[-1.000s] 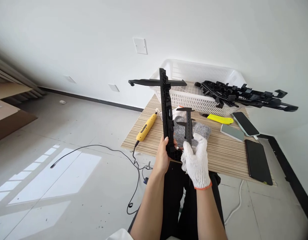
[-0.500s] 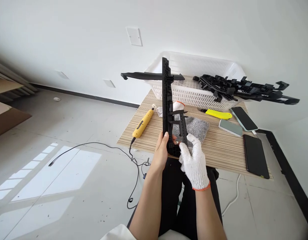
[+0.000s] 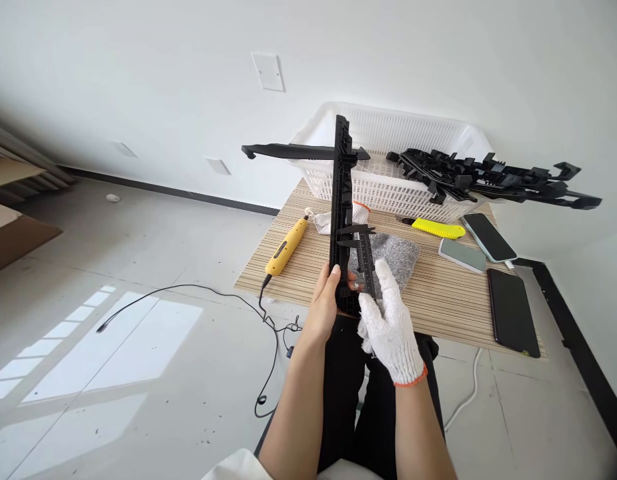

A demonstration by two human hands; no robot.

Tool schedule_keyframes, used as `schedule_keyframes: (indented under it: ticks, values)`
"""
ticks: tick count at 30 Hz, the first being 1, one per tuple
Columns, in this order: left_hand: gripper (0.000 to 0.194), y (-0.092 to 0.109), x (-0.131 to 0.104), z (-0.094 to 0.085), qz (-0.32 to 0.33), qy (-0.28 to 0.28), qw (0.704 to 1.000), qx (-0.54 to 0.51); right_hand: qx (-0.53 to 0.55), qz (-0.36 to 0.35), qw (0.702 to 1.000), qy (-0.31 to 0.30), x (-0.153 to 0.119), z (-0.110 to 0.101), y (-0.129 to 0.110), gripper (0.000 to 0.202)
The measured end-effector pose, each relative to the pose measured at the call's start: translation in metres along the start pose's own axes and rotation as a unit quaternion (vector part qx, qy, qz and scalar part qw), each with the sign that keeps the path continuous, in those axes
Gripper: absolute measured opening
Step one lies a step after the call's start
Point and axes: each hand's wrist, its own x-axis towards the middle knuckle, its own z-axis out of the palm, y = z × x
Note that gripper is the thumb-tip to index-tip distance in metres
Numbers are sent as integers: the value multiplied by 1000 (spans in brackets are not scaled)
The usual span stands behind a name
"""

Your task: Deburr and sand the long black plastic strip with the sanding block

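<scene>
My bare left hand [image 3: 324, 303] is closed around the lower end of a long black plastic trim strip [image 3: 340, 187], held nearly upright above the table edge. A ring shows on one of its fingers. In a white knitted glove with an orange cuff, my right hand [image 3: 388, 323] holds a dark caliper [image 3: 365, 260] by its lower beam. The caliper's jaws point left and lie against the strip's right side, close together. Whether they grip a rib of the strip I cannot tell. Behind the caliper, a grey cloth [image 3: 395, 257] lies on the table.
A white plastic basket [image 3: 378, 183] holds several black strips [image 3: 468, 175], some sticking out over its rim. On the wooden table [image 3: 438, 310] lie a yellow corded tool [image 3: 287, 247], a yellow utility knife [image 3: 438, 229], a white glove [image 3: 361, 212] and phones [image 3: 513, 310].
The black strip has shifted slightly right and stands more upright. The caliper's jaws have come closer together, and my gloved thumb and index finger have spread a little.
</scene>
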Motion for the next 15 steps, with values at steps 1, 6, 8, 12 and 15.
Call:
schedule_keyframes:
  ticks: [1, 6, 8, 12, 15]
  values:
    - [29, 0, 0, 0, 2, -2, 1000, 4, 13, 15, 1000, -10, 0, -1, -2, 66]
    - [32, -2, 1, 0, 12, 2, 1000, 26, 69, 64, 995, -12, 0, 0, -6, 63]
    - [33, -2, 1, 0, 12, 4, 1000, 28, 84, 77, 993, -5, -1, 1, -5, 60]
    - [31, -1, 0, 1, 11, -5, 1000, 17, 76, 75, 994, 9, -1, 6, -2, 55]
    - [29, 0, 0, 2, 18, -5, 1000, 5, 69, 75, 995, 1, 0, 7, -3, 56]
